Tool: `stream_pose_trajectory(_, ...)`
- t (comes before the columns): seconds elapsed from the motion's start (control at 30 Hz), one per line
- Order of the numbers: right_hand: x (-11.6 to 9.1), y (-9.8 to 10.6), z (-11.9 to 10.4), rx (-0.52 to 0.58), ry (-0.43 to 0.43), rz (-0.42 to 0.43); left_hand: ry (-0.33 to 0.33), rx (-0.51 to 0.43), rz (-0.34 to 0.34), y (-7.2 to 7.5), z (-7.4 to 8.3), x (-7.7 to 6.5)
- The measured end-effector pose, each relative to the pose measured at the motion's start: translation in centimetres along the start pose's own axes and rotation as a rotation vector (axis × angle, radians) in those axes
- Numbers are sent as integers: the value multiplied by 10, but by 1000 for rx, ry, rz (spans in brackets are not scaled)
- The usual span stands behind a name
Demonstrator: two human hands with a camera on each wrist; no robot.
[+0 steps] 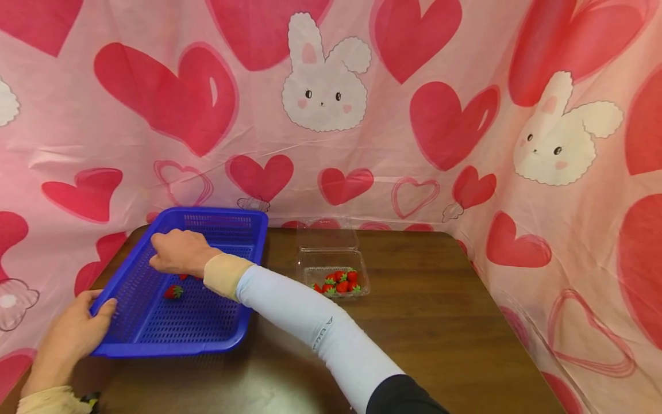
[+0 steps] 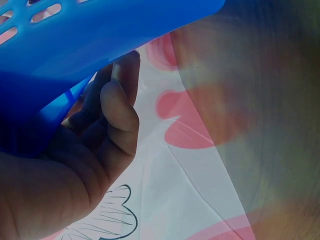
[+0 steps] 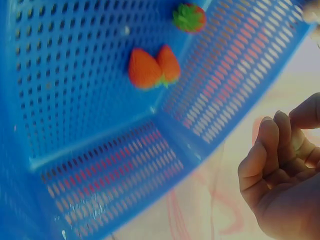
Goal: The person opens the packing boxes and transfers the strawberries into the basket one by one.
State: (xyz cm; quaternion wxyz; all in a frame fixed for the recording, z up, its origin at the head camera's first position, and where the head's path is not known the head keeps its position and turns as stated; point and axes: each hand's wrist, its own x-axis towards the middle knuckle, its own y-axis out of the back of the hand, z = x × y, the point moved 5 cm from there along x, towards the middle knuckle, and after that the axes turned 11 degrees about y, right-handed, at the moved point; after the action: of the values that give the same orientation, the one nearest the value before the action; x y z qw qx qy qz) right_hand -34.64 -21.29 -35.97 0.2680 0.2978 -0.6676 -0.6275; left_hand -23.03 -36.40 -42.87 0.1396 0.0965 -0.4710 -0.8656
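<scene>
A blue plastic basket (image 1: 191, 345) with slotted walls stands at the left of the table. My left hand (image 1: 77, 328) grips its near left rim, thumb over the edge; the left wrist view shows that hand (image 2: 95, 155) from below. Over the basket's left side is my right hand (image 1: 183, 253), fingers curled. In the right wrist view that hand (image 3: 285, 175) brings thumb and fingertips together, with nothing visible between them. On the basket floor lie a strawberry (image 1: 173, 292) and, in the right wrist view, two more strawberries (image 3: 145, 69) side by side.
Right of the basket, a clear plastic clamshell box (image 1: 328, 238) stands with its lid raised, several strawberries (image 1: 341, 282) inside. Both are on a dark wooden table (image 1: 414, 322). A pink cloth (image 1: 351, 149) with hearts and rabbits hangs behind and beside it.
</scene>
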Motion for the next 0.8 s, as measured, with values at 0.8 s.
stream_pose_trajectory(0.8, -93, 71, 90, -108, 197, 306, 2, 5, 13, -1, -1, 1)
